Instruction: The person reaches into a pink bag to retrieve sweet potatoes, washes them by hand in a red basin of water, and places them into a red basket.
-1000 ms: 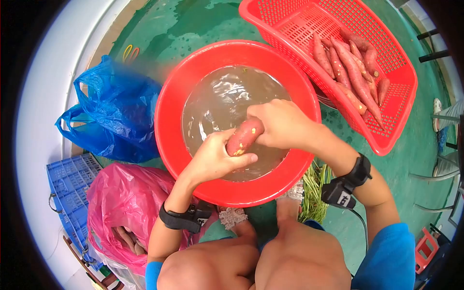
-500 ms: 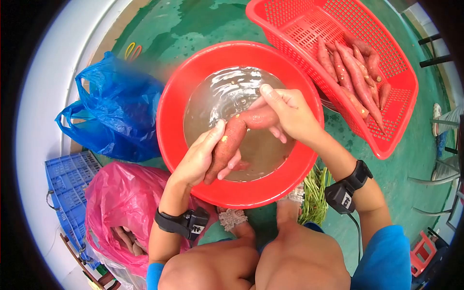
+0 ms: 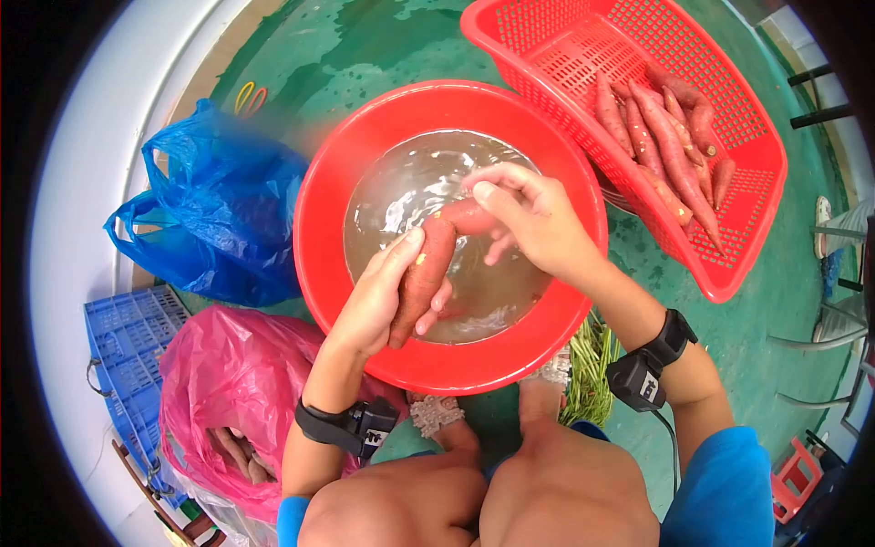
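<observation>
A bent, reddish sweet potato (image 3: 427, 273) is held over the water inside a red basin (image 3: 319, 319). My left hand (image 3: 378, 296) wraps round its lower part, thumb along the top and fingertips showing underneath. At the upper end, my right hand (image 3: 542, 223) curls loosely round the sweet potato, thumb on the near side and fingers slightly blurred. The skin is wet, with small pale yellow patches near the bend. Cloudy water (image 3: 383, 196) ripples below, and a reddish shape shows dimly beneath its surface.
A red slotted basket (image 3: 738, 210) with several sweet potatoes (image 3: 670, 146) stands at upper right. To the left are a blue plastic bag (image 3: 223, 210), a pink bag (image 3: 228, 365) with sweet potatoes inside, and a blue crate (image 3: 128, 351). Green stalks (image 3: 592, 365) lie beside my foot.
The right hand has shifted left along the sweet potato's upper end, its thumb and fingers drawing in. The sweet potato has tilted a little steeper, and the water's ripples differ.
</observation>
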`<control>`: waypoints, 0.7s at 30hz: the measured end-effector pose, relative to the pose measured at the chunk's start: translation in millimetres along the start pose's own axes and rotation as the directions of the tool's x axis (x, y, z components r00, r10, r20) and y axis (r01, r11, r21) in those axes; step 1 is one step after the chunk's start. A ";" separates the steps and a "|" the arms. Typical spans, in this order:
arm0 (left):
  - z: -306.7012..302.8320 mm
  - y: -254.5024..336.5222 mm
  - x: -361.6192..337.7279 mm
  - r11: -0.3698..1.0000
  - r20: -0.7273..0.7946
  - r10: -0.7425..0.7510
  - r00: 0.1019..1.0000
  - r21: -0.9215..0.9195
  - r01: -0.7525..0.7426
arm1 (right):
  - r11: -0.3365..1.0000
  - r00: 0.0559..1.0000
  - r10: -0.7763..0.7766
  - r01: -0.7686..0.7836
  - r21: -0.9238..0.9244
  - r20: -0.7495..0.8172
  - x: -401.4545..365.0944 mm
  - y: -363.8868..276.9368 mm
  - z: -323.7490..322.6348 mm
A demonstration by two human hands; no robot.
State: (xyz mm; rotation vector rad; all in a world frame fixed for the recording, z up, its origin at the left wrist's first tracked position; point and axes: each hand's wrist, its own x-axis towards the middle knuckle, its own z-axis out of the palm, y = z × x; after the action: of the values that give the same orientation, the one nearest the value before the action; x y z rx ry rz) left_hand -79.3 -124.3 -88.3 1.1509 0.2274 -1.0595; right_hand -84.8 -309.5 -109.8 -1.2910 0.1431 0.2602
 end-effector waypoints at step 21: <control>5.2 -13.2 4.0 0.892 -0.028 0.391 0.920 0.258 -0.371 | 0.994 0.986 -0.096 0.088 -0.067 -0.137 -3.9 8.4 13.5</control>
State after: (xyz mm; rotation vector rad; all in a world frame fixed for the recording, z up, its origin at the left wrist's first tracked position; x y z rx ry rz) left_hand -89.2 -130.9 -96.8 1.3978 -0.0744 -0.7040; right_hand -91.3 -294.9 -113.1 -1.3732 0.1958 0.0954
